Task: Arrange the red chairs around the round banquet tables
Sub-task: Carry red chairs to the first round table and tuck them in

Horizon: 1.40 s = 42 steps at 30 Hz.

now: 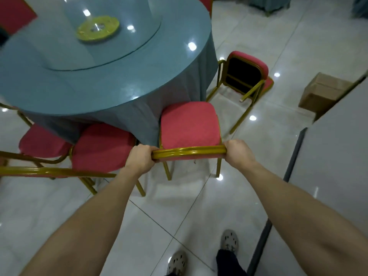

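A red chair (189, 126) with a gold frame stands upright in front of me, its seat front tucked against the blue cloth of the round table (123, 80). My left hand (140, 156) grips the left end of the chair's top rail. My right hand (238, 151) grips the right end of that rail. Left of it stand two more red chairs (101, 146) (41, 144) at the table's edge. Another red chair (245, 76) lies tipped over on the floor to the right of the table.
A glass turntable with a yellow-green disc (98, 27) sits on the table. A cardboard box (322, 92) lies on the tiled floor at right, beside a grey wall panel (336, 156). More red chairs show at the table's far side. My feet are on the floor below.
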Tool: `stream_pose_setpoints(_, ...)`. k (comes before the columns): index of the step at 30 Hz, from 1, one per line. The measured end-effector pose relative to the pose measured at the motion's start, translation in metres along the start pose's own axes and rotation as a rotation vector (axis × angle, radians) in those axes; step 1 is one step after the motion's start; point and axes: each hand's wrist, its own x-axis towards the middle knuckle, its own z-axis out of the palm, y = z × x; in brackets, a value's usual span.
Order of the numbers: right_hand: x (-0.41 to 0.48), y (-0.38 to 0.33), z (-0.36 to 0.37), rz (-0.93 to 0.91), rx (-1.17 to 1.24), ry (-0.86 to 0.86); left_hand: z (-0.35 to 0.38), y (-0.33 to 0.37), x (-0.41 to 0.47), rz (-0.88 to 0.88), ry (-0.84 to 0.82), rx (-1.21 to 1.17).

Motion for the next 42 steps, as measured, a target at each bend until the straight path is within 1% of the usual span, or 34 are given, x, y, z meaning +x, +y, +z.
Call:
stream_pose_setpoints(3,0.04,0.011,-0.017,-0.07,0.022,-0.024,-0.015,0.014,0.027,-0.091,0.006,0.111)
stream_pose_setpoints(5,0.059,0.024,-0.024,-0.095,0.026,-0.047,-0.016,0.023,0.043,-0.109,0.01,0.141)
stream_pose_setpoints(9,0.091,0.049,-0.04,-0.134,0.008,-0.067,-0.019,0.047,0.064,-0.135,0.003,0.129)
stream_pose_setpoints(14,0.122,0.054,-0.057,-0.162,0.009,-0.116,-0.033,0.05,0.094,-0.153,-0.039,0.09)
stream_pose_setpoints(16,0.132,0.052,-0.062,-0.171,-0.004,-0.108,-0.033,0.054,0.102,-0.183,0.003,0.021)
stream_pose_setpoints(18,0.14,0.055,-0.064,-0.192,-0.022,-0.139,-0.031,0.057,0.108,-0.201,0.015,-0.001)
stream_pose_setpoints(23,0.126,0.062,-0.064,-0.286,-0.092,-0.123,-0.033,0.069,0.093,-0.239,-0.052,-0.023)
stream_pose_setpoints(26,0.102,0.075,-0.061,-0.333,-0.159,-0.129,-0.028,0.089,0.07,-0.26,-0.096,-0.023)
stream_pose_setpoints(31,0.054,0.117,-0.047,-0.431,-0.2,-0.156,-0.004,0.132,0.025,-0.269,-0.149,0.111)
stream_pose_setpoints(34,0.035,0.14,-0.042,-0.477,-0.225,-0.133,0.01,0.154,0.006,-0.235,-0.145,0.109)
stream_pose_setpoints(39,0.009,0.167,-0.042,-0.494,-0.308,-0.096,0.028,0.182,-0.015,-0.169,-0.132,0.159)
stream_pose_setpoints(42,0.001,0.175,-0.047,-0.477,-0.282,-0.115,0.032,0.187,-0.02,-0.112,-0.126,0.194)
